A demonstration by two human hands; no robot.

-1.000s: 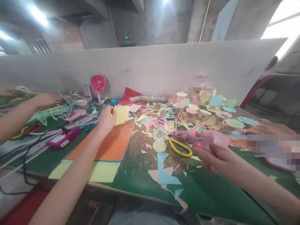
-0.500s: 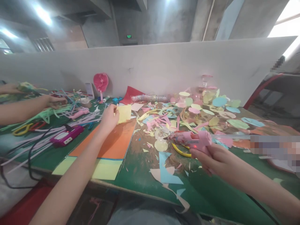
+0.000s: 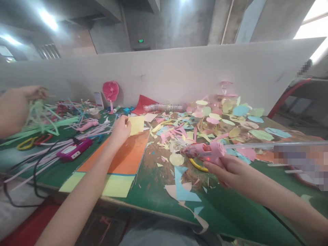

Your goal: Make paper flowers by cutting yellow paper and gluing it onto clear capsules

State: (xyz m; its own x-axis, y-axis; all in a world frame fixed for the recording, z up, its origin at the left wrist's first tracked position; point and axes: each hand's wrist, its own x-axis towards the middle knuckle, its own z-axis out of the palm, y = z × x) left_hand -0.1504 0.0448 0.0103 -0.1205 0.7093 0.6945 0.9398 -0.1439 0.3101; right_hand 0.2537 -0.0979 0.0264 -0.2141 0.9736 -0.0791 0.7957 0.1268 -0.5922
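My left hand [image 3: 119,131] pinches the edge of a pale yellow paper square [image 3: 136,125], holding it up just above an orange card [image 3: 115,157]. My right hand [image 3: 225,171] grips a pink hot glue gun [image 3: 205,152] above the scrap-covered tabletop. A long clear glue stick [image 3: 256,145] runs out of the gun's back to the right. Below the gun lies a pair of yellow-handled scissors [image 3: 198,166], partly hidden by it. A co-worker's hand [image 3: 17,109] at the far left holds a bunch of green paper strips [image 3: 42,121].
The green table [image 3: 225,208] is strewn with pastel paper scraps [image 3: 174,131] and cut circles [image 3: 241,111]. A magenta glue gun [image 3: 74,150] with a black cord lies among pale strips at left. A white partition [image 3: 164,71] stands along the far edge. A pixelated patch [image 3: 297,160] covers the right.
The glue gun has moved left and slightly up in my right hand. The co-worker's hand has lifted the green strips higher. My left hand and the yellow square have barely moved.
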